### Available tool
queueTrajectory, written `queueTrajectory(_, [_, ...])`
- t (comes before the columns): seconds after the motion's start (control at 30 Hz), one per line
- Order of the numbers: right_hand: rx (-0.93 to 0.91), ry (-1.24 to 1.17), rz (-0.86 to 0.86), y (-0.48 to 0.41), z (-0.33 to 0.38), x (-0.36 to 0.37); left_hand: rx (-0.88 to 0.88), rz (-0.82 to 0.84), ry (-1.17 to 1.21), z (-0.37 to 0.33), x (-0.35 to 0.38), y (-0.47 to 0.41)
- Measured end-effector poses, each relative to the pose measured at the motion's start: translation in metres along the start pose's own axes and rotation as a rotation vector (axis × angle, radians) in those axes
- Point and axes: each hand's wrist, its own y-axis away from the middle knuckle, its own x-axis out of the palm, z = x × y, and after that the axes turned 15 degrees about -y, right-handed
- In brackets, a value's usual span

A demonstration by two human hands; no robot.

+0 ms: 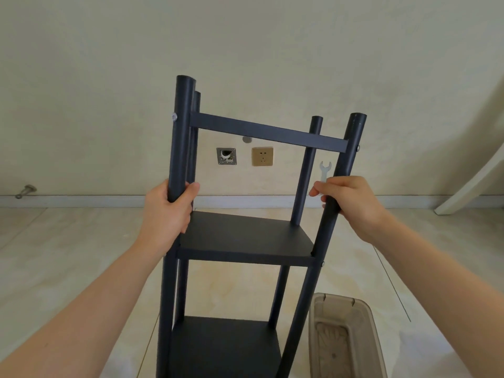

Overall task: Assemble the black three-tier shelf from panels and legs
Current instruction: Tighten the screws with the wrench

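our left hand [169, 211] curled around the near left leg [178, 132] of the black round-legged shelf [245, 236]. our right hand [346, 197] gripped the near right leg [351, 148] plus a small silver wrench [324, 170]. three tiers sat fitted.

One wide-angle view comes from the person's head. It faces forward and tilts a little down, across a pale tiled floor [68, 255] to a plain cream wall [245, 50]. The black three-tier shelf [245, 236] stands close before the lens and runs off the bottom edge. The left hand [166, 211] and right hand [349, 197] meet it at arm's length, forearms entering from the lower corners. A square gold wall socket [262, 156] shows through the frame, well beyond. The lens bows the white skirting board [81, 200].
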Motion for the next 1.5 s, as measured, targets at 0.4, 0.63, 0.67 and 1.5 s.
queueTrajectory(0.4, [-0.222,-0.071,0.228,0.028,0.027,0.017,-0.048,-0.033,-0.148,0.037,-0.016,-0.029])
queueTrajectory(0.63, [-0.26,-0.019,0.265,0.036,0.028,0.032,-0.072,-0.049,-0.208,0.051,-0.02,-0.036])
queueTrajectory(0.67, [-0.258,-0.019,0.273,0.037,0.028,0.033,-0.076,-0.045,-0.216,0.053,-0.021,-0.036])
queueTrajectory(1.5, [-0.29,-0.008,0.671,0.061,0.045,0.055,-0.032,0.134,-0.678,0.05,-0.014,-0.016])
